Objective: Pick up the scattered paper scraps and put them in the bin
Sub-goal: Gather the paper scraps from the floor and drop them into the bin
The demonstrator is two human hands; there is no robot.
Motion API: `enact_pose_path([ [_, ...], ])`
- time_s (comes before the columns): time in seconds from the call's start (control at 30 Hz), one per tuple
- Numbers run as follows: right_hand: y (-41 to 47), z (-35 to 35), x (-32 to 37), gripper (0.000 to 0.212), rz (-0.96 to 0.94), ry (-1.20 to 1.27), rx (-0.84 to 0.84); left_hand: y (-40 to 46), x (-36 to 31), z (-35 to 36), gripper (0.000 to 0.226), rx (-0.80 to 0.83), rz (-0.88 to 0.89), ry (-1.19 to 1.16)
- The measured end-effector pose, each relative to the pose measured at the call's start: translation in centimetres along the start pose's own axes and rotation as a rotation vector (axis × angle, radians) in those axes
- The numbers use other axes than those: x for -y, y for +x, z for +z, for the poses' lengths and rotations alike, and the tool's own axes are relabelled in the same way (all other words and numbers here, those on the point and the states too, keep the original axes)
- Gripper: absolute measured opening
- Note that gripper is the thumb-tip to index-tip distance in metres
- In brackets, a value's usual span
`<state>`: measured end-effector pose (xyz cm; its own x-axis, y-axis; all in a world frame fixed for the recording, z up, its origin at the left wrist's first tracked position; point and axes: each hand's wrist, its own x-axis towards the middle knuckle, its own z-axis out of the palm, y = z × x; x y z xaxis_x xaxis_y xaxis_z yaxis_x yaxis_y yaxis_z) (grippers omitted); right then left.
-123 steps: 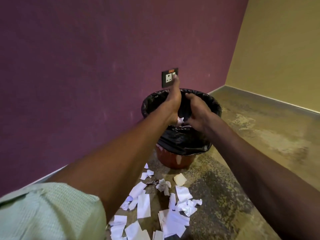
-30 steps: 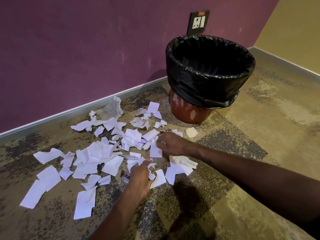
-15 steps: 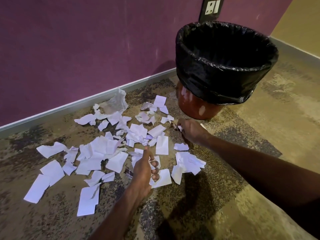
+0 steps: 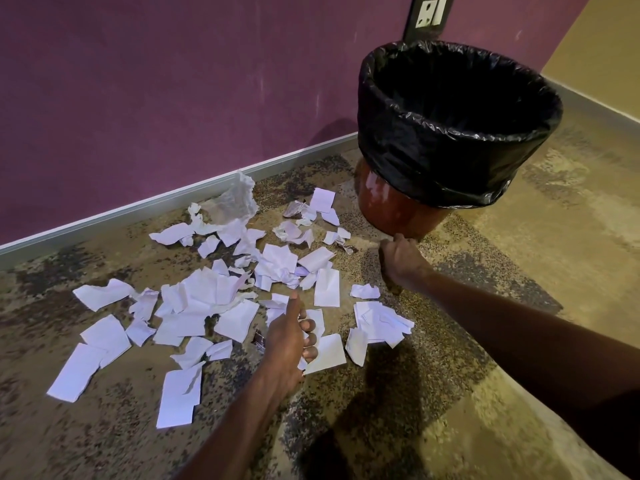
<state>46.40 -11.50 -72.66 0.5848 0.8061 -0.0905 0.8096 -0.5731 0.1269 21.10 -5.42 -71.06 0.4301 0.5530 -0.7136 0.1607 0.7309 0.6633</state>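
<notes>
With scraps (image 4: 214, 299) strewn across the floor (image 4: 519, 271) left of the bin (image 4: 450, 133), my left hand (image 4: 289, 336) sits nearest, fingers curled on a scrap. Right hand (image 4: 398, 259) pinches one beside the bin's base.

The right hand (image 4: 398, 259) has left the middle of the paper scraps (image 4: 214, 292) and now pinches a small piece at the foot of the bin (image 4: 401, 209); the left hand (image 4: 291, 337) has closed round scraps, thumb up

Paper scraps (image 4: 207, 299) beside bin (image 4: 450, 133)
</notes>
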Motion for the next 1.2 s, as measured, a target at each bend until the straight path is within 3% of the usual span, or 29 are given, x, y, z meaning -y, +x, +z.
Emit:
enact_pose_path([
  [0.17,0.2,-0.5,1.0,0.023,0.045,0.348,-0.05,0.2,-0.1,-0.4,0.042,0.012,0.018,-0.005],
  [0.3,2.4,-1.8,2.8,0.016,-0.052,0.529,-0.14,0.5,0.2,-1.5,0.048,0.088,0.055,0.052],
  [0.47,2.5,-1.6,5.1,0.024,-0.326,0.372,-0.017,1.3,0.4,-2.5,0.051,-0.004,0.032,0.0],
  [0.57,1.9,-0.9,5.0,0.021,-0.293,0.331,-0.031,1.9,0.5,-2.5,0.05,-0.05,0.026,-0.01],
  [0.67,1.8,-1.1,3.6,0.018,-0.191,0.349,0.007,1.8,0.5,-2.4,0.049,0.005,-0.011,-0.055],
  [0.8,0.7,-2.5,2.4,0.02,-0.164,0.376,0.188,0.4,0.5,-1.5,0.048,0.041,0.049,0.043],
  [0.9,-0.5,-1.8,2.5,0.018,-0.205,0.362,0.271,0.1,0.2,-0.9,0.042,0.019,0.02,-0.034],
  [1.07,-2.6,-1.1,2.7,0.027,-0.249,0.349,0.238,-0.4,-0.3,-0.9,0.041,0.067,-0.014,-0.12],
  [1.2,-4.3,-0.5,3.2,0.012,-0.254,0.369,0.148,-1.1,-0.8,-1.3,0.04,0.001,0.024,-0.094],
])
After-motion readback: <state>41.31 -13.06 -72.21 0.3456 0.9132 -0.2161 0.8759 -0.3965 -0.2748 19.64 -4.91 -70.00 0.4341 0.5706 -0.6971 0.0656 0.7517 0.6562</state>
